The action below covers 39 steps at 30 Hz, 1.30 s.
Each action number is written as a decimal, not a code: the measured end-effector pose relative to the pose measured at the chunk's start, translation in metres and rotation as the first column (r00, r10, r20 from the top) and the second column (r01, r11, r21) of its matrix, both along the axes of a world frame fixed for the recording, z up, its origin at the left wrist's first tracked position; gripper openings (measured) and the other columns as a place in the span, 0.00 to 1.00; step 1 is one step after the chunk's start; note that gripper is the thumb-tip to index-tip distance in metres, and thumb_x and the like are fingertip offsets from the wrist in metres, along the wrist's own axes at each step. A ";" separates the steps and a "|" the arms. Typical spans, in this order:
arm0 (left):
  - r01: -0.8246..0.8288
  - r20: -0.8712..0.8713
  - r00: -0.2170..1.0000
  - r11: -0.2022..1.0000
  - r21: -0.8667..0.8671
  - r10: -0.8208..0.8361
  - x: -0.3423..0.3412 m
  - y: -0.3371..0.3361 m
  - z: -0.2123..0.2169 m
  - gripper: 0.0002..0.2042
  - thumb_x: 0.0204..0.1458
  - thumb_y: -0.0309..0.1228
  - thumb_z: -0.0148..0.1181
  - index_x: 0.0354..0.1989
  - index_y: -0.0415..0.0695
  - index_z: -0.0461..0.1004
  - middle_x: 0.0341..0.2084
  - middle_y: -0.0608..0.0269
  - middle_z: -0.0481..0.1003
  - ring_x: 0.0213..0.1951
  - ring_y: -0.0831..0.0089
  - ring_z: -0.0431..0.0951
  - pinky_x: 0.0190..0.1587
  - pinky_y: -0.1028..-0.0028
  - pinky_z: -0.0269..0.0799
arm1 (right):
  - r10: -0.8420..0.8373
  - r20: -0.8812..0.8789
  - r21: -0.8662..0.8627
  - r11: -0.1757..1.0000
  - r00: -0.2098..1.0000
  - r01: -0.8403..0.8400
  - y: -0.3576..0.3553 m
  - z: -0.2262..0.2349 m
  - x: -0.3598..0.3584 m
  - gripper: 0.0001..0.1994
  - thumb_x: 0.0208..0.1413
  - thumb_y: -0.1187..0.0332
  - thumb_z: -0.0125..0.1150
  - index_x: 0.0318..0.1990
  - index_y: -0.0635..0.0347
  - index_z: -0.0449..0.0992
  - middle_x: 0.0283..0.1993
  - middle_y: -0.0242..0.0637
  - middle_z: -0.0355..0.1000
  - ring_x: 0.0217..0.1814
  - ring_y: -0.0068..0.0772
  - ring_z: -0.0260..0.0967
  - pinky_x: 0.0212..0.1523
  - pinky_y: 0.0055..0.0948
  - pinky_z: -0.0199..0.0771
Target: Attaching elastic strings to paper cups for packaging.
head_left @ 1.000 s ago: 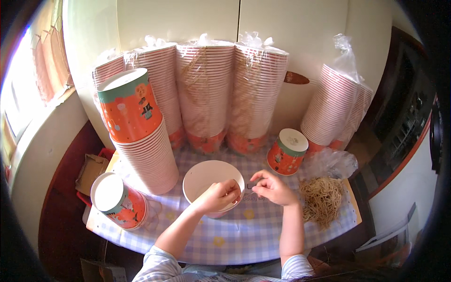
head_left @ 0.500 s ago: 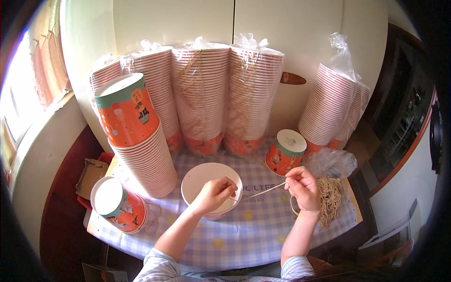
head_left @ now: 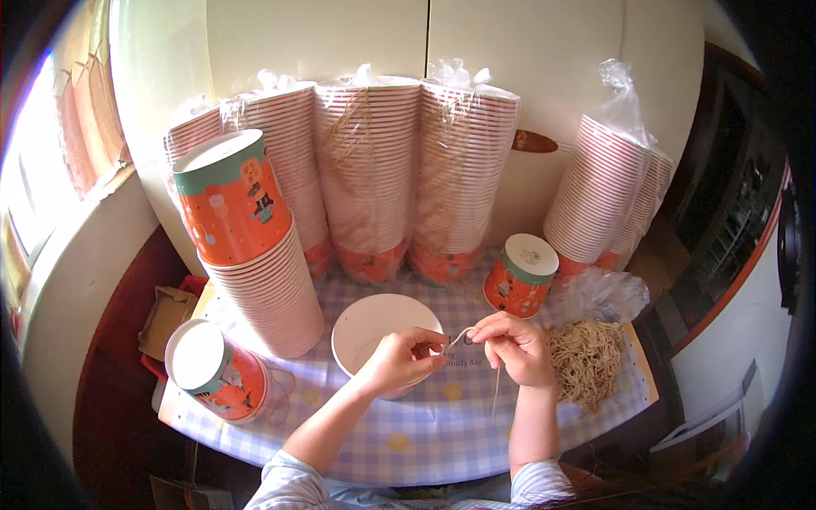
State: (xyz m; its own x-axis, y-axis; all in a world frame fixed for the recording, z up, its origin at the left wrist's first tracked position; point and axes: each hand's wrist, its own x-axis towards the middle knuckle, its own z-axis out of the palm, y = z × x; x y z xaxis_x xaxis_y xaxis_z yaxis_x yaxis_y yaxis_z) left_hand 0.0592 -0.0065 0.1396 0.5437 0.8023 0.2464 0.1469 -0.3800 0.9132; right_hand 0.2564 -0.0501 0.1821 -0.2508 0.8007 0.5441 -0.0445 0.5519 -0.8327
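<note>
My left hand [head_left: 399, 361] pinches one part of a thin beige string [head_left: 462, 337] over the right rim of a white-lined paper bucket [head_left: 361, 327]. The bucket stands with its mouth up. Close by on the right, my right hand [head_left: 516, 348] is closed on the same string, with a loose end hanging below its fingers. A short stretch of string bends between the two hands. Beside my right hand lies a tangled heap of beige string [head_left: 588, 364]. Whether the string passes through the bucket's wall, I cannot make out.
Upturned orange-and-green buckets stand at the right [head_left: 520, 276] and left [head_left: 219, 371]. A tall nested stack [head_left: 263, 289] leans at the left. Several bagged stacks [head_left: 370, 166] line the back wall. Crumpled clear plastic [head_left: 602, 293] lies behind the string heap, on the checked tablecloth [head_left: 357, 450].
My right hand has moved left toward my left hand. The string, stretched taut before, now bends slack between them, and its loose end hangs below my right hand.
</note>
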 end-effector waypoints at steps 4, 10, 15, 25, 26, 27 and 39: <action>0.004 -0.048 0.999 0.999 0.054 -0.001 0.003 -0.006 0.005 0.11 0.44 0.29 0.60 0.37 0.39 0.74 0.23 0.64 0.72 0.24 0.81 0.70 0.28 0.79 0.67 | 0.020 -0.017 -0.018 1.000 1.000 -0.020 0.001 -0.004 -0.007 0.12 0.51 0.82 0.43 0.37 0.63 0.74 0.42 0.38 0.70 0.21 0.15 0.60 0.23 0.15 0.63; -0.045 -0.047 0.998 0.997 0.054 0.048 0.002 -0.009 0.009 0.11 0.44 0.30 0.61 0.36 0.40 0.74 0.24 0.63 0.72 0.24 0.79 0.70 0.28 0.78 0.67 | 0.087 0.058 -0.040 0.996 0.995 -0.085 0.002 -0.009 -0.010 0.12 0.51 0.83 0.43 0.38 0.63 0.74 0.43 0.37 0.69 0.23 0.17 0.63 0.24 0.16 0.65; -0.053 0.019 0.999 0.982 0.180 0.050 0.003 -0.009 0.008 0.09 0.45 0.29 0.60 0.34 0.39 0.73 0.23 0.63 0.72 0.24 0.79 0.70 0.28 0.78 0.67 | 0.138 0.115 -0.044 0.990 0.984 -0.133 -0.003 -0.003 -0.015 0.12 0.51 0.82 0.44 0.37 0.63 0.74 0.42 0.36 0.69 0.25 0.16 0.63 0.25 0.15 0.65; 0.135 0.254 0.963 0.973 -0.189 -0.085 -0.010 0.001 0.005 0.05 0.50 0.26 0.55 0.32 0.36 0.72 0.27 0.66 0.74 0.31 0.82 0.72 0.33 0.82 0.68 | -0.235 0.373 0.146 0.970 0.897 0.194 0.003 -0.005 -0.013 0.09 0.46 0.79 0.55 0.37 0.62 0.74 0.38 0.34 0.70 0.23 0.16 0.60 0.23 0.17 0.63; 0.167 0.284 0.953 0.963 -0.212 -0.102 -0.011 0.002 0.005 0.06 0.51 0.27 0.54 0.33 0.36 0.72 0.28 0.66 0.73 0.32 0.82 0.72 0.35 0.82 0.68 | -0.263 0.398 0.143 0.964 0.879 0.224 0.003 -0.005 -0.016 0.09 0.45 0.78 0.57 0.37 0.62 0.74 0.37 0.33 0.70 0.23 0.16 0.59 0.23 0.17 0.63; 0.199 0.315 0.942 0.952 -0.234 -0.119 -0.012 0.002 0.005 0.07 0.51 0.28 0.54 0.33 0.36 0.71 0.29 0.66 0.73 0.32 0.82 0.71 0.37 0.81 0.68 | -0.291 0.421 0.140 0.957 0.859 0.255 0.003 -0.005 -0.018 0.10 0.44 0.77 0.59 0.37 0.61 0.75 0.37 0.32 0.70 0.22 0.16 0.59 0.23 0.17 0.63; 0.268 0.314 0.928 0.945 -0.190 -0.200 -0.014 0.008 -0.002 0.07 0.52 0.30 0.54 0.32 0.37 0.71 0.27 0.67 0.73 0.33 0.82 0.71 0.37 0.81 0.66 | -0.335 0.499 0.277 0.936 0.800 0.219 0.014 -0.017 -0.024 0.07 0.45 0.73 0.59 0.34 0.59 0.74 0.35 0.36 0.71 0.33 0.36 0.71 0.32 0.28 0.71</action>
State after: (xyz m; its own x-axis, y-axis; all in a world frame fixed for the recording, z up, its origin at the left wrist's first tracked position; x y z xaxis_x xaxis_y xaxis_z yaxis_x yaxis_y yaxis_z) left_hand 0.0452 0.0013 0.1379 0.6556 0.7135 0.2474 -0.2015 -0.1504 0.9679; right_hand 0.2323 -0.0358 0.1648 -0.3298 0.7718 0.5436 0.5509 0.6249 -0.5531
